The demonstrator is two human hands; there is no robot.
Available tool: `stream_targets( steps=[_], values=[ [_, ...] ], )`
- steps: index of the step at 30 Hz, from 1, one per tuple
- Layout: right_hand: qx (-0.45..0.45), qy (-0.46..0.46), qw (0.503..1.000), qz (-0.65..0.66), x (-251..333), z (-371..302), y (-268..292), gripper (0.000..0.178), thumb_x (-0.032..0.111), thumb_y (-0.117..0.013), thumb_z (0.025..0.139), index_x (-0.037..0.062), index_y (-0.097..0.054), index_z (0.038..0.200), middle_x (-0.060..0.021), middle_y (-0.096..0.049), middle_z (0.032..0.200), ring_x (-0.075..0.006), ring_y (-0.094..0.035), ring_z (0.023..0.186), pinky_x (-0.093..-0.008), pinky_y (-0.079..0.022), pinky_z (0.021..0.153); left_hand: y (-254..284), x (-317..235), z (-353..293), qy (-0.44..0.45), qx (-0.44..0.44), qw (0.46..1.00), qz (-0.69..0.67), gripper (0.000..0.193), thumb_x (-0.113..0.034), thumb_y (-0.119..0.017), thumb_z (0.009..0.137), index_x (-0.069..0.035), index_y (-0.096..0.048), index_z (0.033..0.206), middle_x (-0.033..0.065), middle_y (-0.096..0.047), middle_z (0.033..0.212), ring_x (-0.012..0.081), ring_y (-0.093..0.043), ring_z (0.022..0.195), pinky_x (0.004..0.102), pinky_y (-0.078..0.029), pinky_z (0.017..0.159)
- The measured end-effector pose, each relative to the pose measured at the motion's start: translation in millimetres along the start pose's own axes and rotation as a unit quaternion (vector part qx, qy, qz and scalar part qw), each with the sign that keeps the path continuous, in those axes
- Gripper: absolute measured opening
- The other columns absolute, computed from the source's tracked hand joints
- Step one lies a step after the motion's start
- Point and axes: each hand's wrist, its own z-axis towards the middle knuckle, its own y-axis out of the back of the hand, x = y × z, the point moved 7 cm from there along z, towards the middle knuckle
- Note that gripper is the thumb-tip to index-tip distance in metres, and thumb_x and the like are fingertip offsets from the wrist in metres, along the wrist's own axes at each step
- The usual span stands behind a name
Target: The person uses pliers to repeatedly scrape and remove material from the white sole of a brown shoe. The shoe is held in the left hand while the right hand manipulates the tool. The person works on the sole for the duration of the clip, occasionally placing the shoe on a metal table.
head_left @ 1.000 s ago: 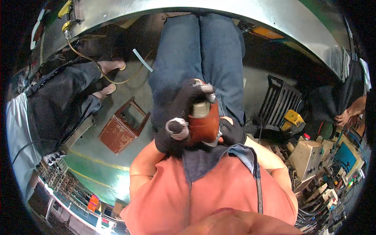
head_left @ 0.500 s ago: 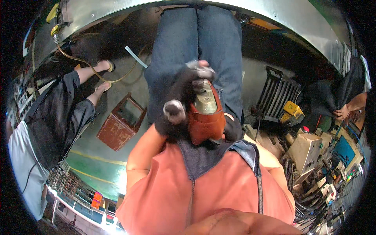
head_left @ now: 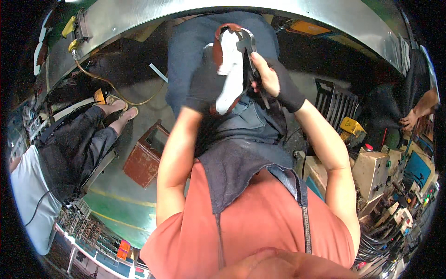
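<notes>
Over my lap is a brown leather shoe upper [head_left: 217, 50], its white underside turned up. In the earlier frame it sits on a metal-topped shoe last. My left hand [head_left: 203, 81], in a black fingerless glove, closes on its left side, with most of the fingers hidden. My right hand [head_left: 272, 79], gloved likewise, is wrapped round a dark metal hand tool that looks like pincers [head_left: 247, 51]. The tool's head lies against the far right edge of the upper, and my thumb presses along it.
A metal bench edge [head_left: 139, 21] curves across the far side. A rusty brown box-shaped stool [head_left: 144, 160] stands on the floor at left, near a seated person's legs [head_left: 109, 118]. To the right are a dark slatted crate [head_left: 335, 102], a yellow pedal [head_left: 351, 125] and machinery with cables [head_left: 371, 172].
The shoe has moved away from my chest and turned so its white underside shows instead of the metal last top. My right hand, mostly hidden before, now shows with the tool at the upper's edge.
</notes>
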Motion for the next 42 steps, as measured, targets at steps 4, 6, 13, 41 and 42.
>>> stream_targets(
  steps=[4,6,13,41,42],
  values=[
    [0.051,-0.038,0.998,0.002,5.0,1.9,14.6,0.056,0.052,-0.038,0.093,0.0014,-0.060,0.085,-0.0036,-0.056,0.064,-0.0116,-0.054,0.053,-0.0282,-0.045,0.052,17.9,16.3,-20.2,0.077,-0.036,0.979,-0.186,0.038,-0.022,-0.056,0.088,0.000,-0.051,0.119,0.0220,-0.058,0.114,0.0327,-0.057,0.108,0.0379,-0.046,0.087],
    [0.078,0.020,0.994,-0.073,13.3,3.3,20.3,0.057,0.053,-0.041,0.092,0.0004,-0.059,0.083,-0.0038,-0.052,0.065,-0.0113,-0.053,0.055,-0.0261,-0.044,0.055,6.5,6.2,-37.4,0.019,-0.184,0.979,-0.087,0.039,-0.020,-0.056,0.088,0.002,-0.051,0.120,0.0235,-0.056,0.117,0.0332,-0.055,0.111,0.0373,-0.044,0.092],
    [0.101,0.191,0.827,-0.520,50.7,-6.3,23.5,0.050,0.045,-0.046,0.091,-0.0019,-0.060,0.078,-0.0166,-0.054,0.061,-0.0255,-0.053,0.052,-0.0368,-0.044,0.054,-4.0,-13.7,-55.9,-0.216,-0.039,0.967,0.132,0.051,-0.011,-0.053,0.086,0.012,-0.037,0.129,0.0291,-0.047,0.126,0.0393,-0.045,0.120,0.0412,-0.035,0.102],
    [0.097,-0.033,0.955,-0.278,-54.1,-68.8,31.1,0.049,0.042,-0.040,0.096,-0.0027,-0.056,0.084,-0.0089,-0.054,0.063,-0.0159,-0.053,0.061,-0.0311,-0.043,0.059,-67.7,44.4,-90.0,0.073,-0.020,0.953,-0.292,0.045,-0.024,-0.058,0.087,0.003,-0.042,0.119,0.0224,-0.055,0.115,0.0327,-0.057,0.103,0.0365,-0.045,0.086],
    [0.091,-0.051,0.955,-0.278,-45.6,-68.9,36.5,0.049,0.043,-0.040,0.096,-0.0024,-0.056,0.084,-0.0065,-0.053,0.063,-0.0142,-0.053,0.061,-0.0304,-0.043,0.059,-48.1,15.3,-81.1,0.085,-0.028,0.967,-0.238,0.041,-0.025,-0.056,0.088,0.003,-0.044,0.116,0.0229,-0.057,0.111,0.0336,-0.058,0.101,0.0373,-0.046,0.084]
  ],
)
